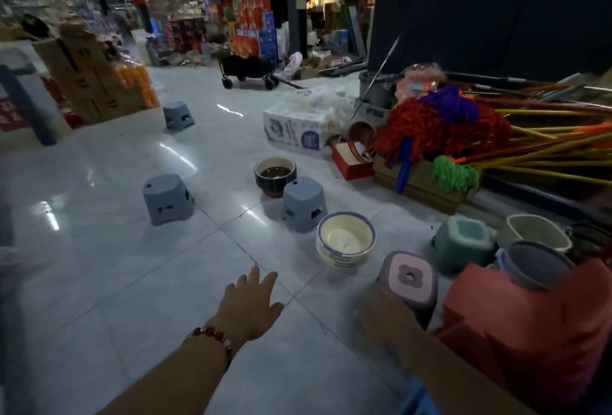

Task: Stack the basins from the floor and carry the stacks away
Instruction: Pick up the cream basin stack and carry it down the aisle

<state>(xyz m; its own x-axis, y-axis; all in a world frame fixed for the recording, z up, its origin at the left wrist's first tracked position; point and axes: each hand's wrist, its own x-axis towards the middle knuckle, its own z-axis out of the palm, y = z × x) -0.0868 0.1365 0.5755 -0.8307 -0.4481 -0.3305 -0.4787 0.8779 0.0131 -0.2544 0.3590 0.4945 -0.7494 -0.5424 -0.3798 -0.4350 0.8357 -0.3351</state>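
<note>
While the left hand (252, 307) reached open over the floor (116, 265), the right hand (381, 312) touched a pink stool (409, 285), its grip unclear, at 5 o'clock of the cream basin (346, 239).

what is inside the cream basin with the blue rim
The cream basin shows a bare pale bottom with a small light mark, nothing else inside. It seems to sit nested in more basins; their insides are covered.
</note>
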